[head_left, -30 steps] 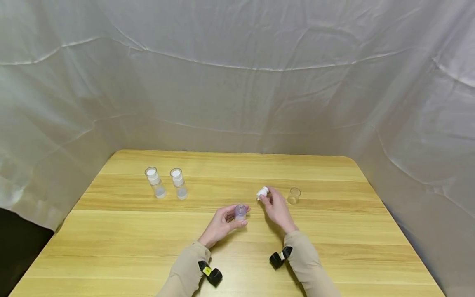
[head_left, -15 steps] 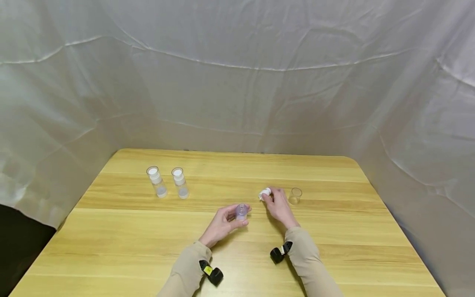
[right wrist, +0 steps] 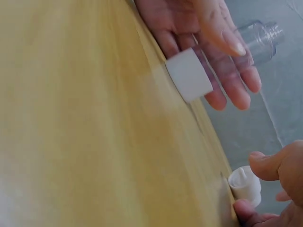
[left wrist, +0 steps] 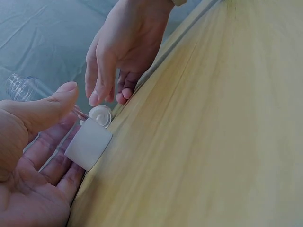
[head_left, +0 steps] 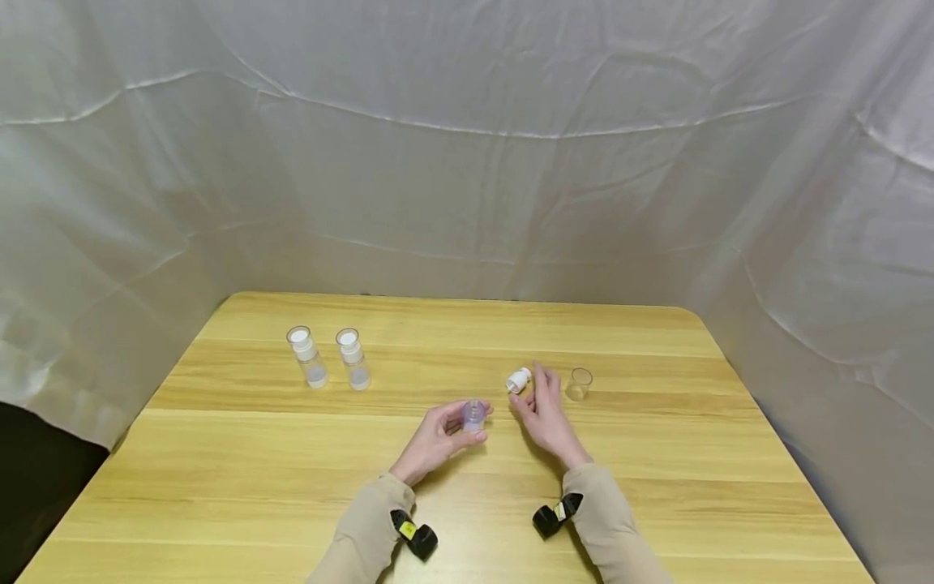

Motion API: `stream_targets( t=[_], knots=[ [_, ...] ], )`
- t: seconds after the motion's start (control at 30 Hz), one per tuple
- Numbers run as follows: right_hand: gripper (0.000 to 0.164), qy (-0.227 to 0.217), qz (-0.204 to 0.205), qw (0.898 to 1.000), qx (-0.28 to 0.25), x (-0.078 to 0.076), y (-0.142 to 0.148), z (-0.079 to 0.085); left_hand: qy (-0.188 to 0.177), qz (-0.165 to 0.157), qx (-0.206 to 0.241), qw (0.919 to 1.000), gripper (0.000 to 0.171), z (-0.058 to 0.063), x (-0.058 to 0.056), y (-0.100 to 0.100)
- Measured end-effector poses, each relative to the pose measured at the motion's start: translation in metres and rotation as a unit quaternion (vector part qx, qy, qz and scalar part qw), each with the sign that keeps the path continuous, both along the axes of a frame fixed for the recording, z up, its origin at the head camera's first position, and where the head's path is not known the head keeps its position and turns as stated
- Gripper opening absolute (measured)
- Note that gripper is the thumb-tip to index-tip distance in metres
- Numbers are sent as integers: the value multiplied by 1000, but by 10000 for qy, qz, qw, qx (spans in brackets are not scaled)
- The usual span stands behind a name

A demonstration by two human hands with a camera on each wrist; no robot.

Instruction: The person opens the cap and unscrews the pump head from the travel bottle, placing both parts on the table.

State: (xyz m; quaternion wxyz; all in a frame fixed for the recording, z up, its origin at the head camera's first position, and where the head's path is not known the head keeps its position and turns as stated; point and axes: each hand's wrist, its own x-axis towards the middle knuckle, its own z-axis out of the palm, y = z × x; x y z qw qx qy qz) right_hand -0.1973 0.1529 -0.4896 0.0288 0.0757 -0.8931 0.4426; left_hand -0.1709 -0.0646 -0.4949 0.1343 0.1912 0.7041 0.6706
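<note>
My left hand (head_left: 438, 438) grips a small clear bottle (head_left: 473, 416) upright on the table, thumb on one side and fingers on the other. Its white base (right wrist: 189, 74) and bare threaded neck (right wrist: 271, 35) show in the right wrist view. Just beyond, a white pump head (head_left: 519, 380) lies on its side on the table, its hollow end towards the left hand. My right hand (head_left: 547, 418) is beside it, thumb and fingers spread apart with nothing between them. In the left wrist view the right hand's fingertips (left wrist: 94, 98) hang close over the pump head.
A clear cap (head_left: 580, 384) stands to the right of the right hand. Two assembled bottles with white pump tops, the outer bottle (head_left: 307, 357) and the inner bottle (head_left: 353, 359), stand upright at the left. Grey cloth (head_left: 467, 203) hangs behind the wooden table (head_left: 219, 487).
My right hand has let go of the pump head and spread its fingers. The pump head has turned and now lies on the table. The left hand and its bottle have stayed put.
</note>
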Motion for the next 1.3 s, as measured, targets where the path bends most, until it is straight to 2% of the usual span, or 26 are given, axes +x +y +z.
stream_targets(
  t=[0.2,0.37,0.57,0.73,0.97,1.2,1.3],
  knots=[
    [79,162,-53,9982,-567,6,-1,-8,26,68,-83,9999,50,2,0,0],
    [69,196,-138,9933,-1134,10,-2,-10,79,245,-228,9994,50,4,-4,3],
    [56,278,-283,9848,-1690,12,-2,-13,-183,559,-317,9978,52,10,-16,2],
    [43,488,-357,9805,-1872,13,-3,-16,-187,814,-592,9947,47,14,-30,2],
    [25,436,-527,9783,-1956,14,-4,-17,-15,1209,-931,9883,46,14,-47,5],
    [16,343,-569,9763,-2061,14,-4,-15,195,1505,-963,9837,44,15,-59,8],
    [15,280,-585,9767,-2047,14,-4,-15,154,1572,-956,9828,46,16,-61,10]
  ],
)
